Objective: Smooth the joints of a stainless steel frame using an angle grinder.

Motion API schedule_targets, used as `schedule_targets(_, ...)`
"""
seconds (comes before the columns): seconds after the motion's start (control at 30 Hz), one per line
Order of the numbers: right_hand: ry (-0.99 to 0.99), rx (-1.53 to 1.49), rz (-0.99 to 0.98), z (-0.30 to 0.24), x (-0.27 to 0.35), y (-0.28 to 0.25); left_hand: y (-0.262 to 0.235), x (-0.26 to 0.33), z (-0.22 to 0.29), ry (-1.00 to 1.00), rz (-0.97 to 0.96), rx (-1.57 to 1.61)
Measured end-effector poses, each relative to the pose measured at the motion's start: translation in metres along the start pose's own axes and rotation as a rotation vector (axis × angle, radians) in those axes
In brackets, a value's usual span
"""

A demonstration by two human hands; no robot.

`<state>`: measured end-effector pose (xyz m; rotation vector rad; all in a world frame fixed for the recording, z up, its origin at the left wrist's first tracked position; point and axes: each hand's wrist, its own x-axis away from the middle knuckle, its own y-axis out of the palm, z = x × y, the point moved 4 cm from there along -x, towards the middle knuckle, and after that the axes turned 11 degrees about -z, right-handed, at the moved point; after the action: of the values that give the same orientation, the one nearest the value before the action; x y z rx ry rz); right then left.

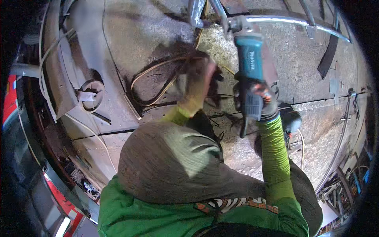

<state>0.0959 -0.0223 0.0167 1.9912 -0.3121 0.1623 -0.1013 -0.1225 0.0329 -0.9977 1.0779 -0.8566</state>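
Note:
My right hand [258,96], in a dark glove with orange patches, is wrapped round the rear body of a teal angle grinder [250,55]. The grinder's metal head points away from me and overlaps a shiny metal tube frame [284,20] at the far edge; whether they touch I cannot tell. My left hand [199,85] is raised over the floor to the left of the grinder, smeared by motion, so its fingers cannot be made out. Below it, a loop of pale cable [156,103] lies on the floor.
A round spool-like object [93,96] stands on the stained concrete floor [130,35] at left. A dark flat strip [327,57] lies at the far right. Scrap metal pieces [335,197] are piled at lower right. My bent knee [169,162] is close below my left hand.

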Motion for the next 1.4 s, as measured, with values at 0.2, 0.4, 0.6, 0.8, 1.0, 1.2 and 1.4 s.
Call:
schedule_targets(0.2,-0.237,0.706,0.087,0.027,-0.03,-0.009,-0.046,-0.029,0.036,-0.509,-0.409,1.392)
schedule_targets(0.4,0.11,0.594,0.262,-0.004,-0.037,0.034,-0.019,-0.029,0.031,-0.596,-0.488,1.549)
schedule_targets(0.6,0.033,0.56,0.308,0.01,-0.034,0.012,-0.027,-0.028,0.049,-0.729,-0.429,1.935)
schedule_targets(0.8,-0.167,0.921,0.417,0.025,-0.021,0.039,0.025,-0.012,0.048,-0.478,-0.483,1.429)
schedule_targets(1.0,-0.303,1.026,0.528,0.033,-0.033,0.006,0.043,-0.031,0.044,-0.527,-0.514,1.229)
schedule_targets(1.2,-0.049,0.931,0.463,0.041,-0.044,-0.002,0.05,-0.016,0.027,-0.468,-0.487,1.166)
schedule_targets(1.4,-0.159,0.092,0.131,0.092,-0.02,-0.053,0.003,-0.015,0.039,-0.56,-0.567,1.424)
